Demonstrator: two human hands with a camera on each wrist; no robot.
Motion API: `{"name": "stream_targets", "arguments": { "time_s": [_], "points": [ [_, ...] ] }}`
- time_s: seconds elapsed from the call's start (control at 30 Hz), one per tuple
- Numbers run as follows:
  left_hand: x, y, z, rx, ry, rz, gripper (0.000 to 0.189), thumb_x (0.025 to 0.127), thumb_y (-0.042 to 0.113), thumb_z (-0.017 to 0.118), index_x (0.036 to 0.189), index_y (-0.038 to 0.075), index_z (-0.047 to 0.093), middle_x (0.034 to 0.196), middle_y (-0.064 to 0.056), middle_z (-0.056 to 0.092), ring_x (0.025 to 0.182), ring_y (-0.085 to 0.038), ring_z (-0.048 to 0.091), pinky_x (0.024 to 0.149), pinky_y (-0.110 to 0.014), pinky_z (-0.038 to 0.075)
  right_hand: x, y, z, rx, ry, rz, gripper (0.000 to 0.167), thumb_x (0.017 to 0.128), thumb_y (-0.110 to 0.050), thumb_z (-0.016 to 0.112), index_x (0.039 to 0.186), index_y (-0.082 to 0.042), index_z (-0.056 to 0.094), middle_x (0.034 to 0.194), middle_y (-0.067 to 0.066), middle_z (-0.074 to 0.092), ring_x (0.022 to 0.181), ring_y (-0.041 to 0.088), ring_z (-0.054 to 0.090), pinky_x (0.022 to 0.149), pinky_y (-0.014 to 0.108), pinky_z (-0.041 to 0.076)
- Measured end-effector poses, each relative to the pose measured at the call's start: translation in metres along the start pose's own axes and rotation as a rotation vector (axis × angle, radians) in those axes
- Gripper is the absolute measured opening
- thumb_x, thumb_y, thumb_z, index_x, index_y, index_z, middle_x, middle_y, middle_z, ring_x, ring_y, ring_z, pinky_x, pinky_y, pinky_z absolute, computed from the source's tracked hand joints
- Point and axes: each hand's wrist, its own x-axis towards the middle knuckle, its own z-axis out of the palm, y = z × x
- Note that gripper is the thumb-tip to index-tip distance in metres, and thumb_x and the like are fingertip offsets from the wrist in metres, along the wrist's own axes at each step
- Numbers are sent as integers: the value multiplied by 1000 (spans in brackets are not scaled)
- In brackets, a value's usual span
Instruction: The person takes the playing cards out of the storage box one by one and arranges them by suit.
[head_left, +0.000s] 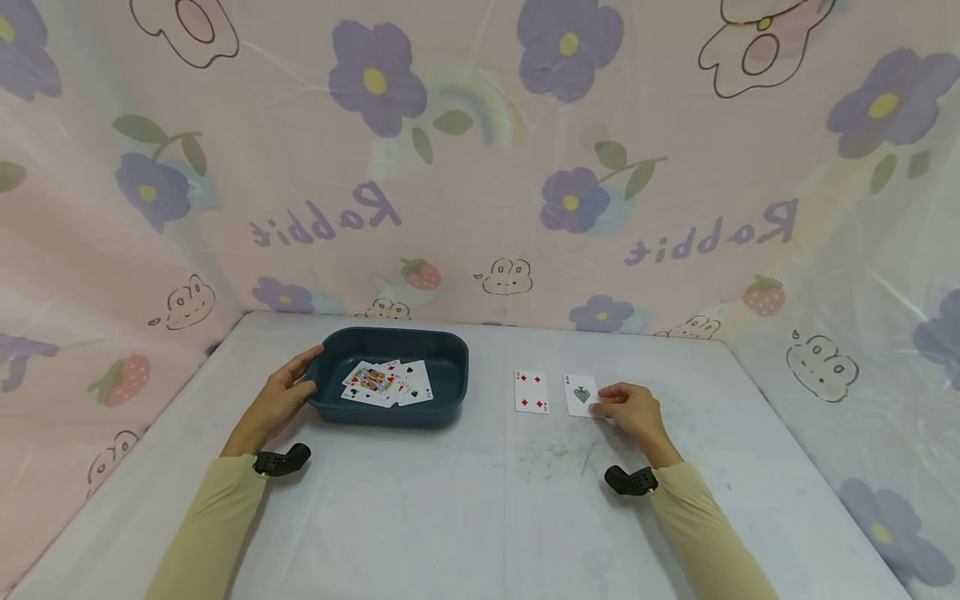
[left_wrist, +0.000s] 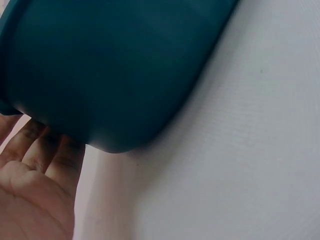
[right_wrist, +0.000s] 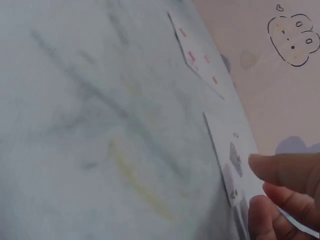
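Observation:
My left hand (head_left: 273,400) grips the left end of a dark teal plastic tub (head_left: 390,415). In the left wrist view its fingers (left_wrist: 62,162) reach up behind the tub's wall (left_wrist: 110,75), under the lip. Several face-up playing cards (head_left: 375,382) lie overlapping inside the tub. On the right, my right hand (head_left: 636,415) pinches the right edge of an ace of spades (head_left: 579,392). The thumb (right_wrist: 280,169) is over that card (right_wrist: 225,155) in the right wrist view; its grip underneath is partly hidden. A diamonds card (head_left: 532,392) lies face up just left of the ace.
A white-covered table (head_left: 420,508) holds everything, with faint coloured smudges (head_left: 558,458) in front of the two cards. A pink printed curtain (head_left: 480,167) hangs behind and at both sides. Each wrist wears a black camera band (head_left: 281,460).

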Motion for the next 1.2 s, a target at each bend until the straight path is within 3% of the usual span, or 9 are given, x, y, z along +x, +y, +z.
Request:
{"name": "stream_targets", "arguments": {
  "time_s": [0.23, 0.5, 0.67, 0.93, 1.03, 1.2],
  "points": [
    [0, 1, 0, 0, -1, -5, 70, 89, -13, 40, 154, -1, 14, 158, -22, 8, 132, -30, 28, 86, -20, 43, -1, -9, -4, 133, -1, 28, 38, 85, -20, 74, 113, 4, 65, 93, 6, 66, 82, 16, 56, 69, 29, 43],
    [-1, 1, 0, 0, -1, -10, 71, 89, -13, 39, 154, 0, 15, 159, -20, 7, 136, -33, 24, 89, -20, 42, -5, -29, -8, 361, -60, 32, 46, 91, -24, 67, 126, 4, 56, 108, 8, 66, 110, 37, 55, 93, 47, 41],
    [-1, 1, 0, -8, -2, -8, 71, 88, -13, 39, 154, 0, 15, 159, -20, 7, 135, -33, 24, 89, -20, 43, -7, -43, -8, 449, -80, 14, 49, 92, -28, 66, 129, 3, 54, 114, 8, 64, 113, 36, 53, 98, 51, 36],
    [-2, 3, 1, -12, 11, -22, 71, 89, -13, 39, 154, 1, 16, 159, -19, 7, 136, -34, 23, 87, -19, 43, -12, -69, 1, 536, -129, -69, 39, 94, -27, 63, 124, -1, 58, 116, 8, 62, 101, 21, 56, 92, 45, 40],
    [-2, 4, 1, -10, 8, -25, 71, 89, -13, 39, 154, 2, 15, 159, -19, 7, 136, -35, 21, 87, -20, 43, -13, -78, 6, 526, -125, -129, 38, 94, -25, 64, 123, -2, 59, 111, 6, 63, 98, 19, 57, 86, 39, 43],
    [-2, 5, 2, -7, 6, -24, 71, 89, -12, 39, 154, 1, 14, 159, -19, 7, 135, -34, 23, 88, -20, 42, -13, -91, 17, 479, -93, -256, 35, 92, -22, 67, 120, -1, 62, 109, 10, 65, 98, 21, 59, 84, 39, 44]
  ]
}}
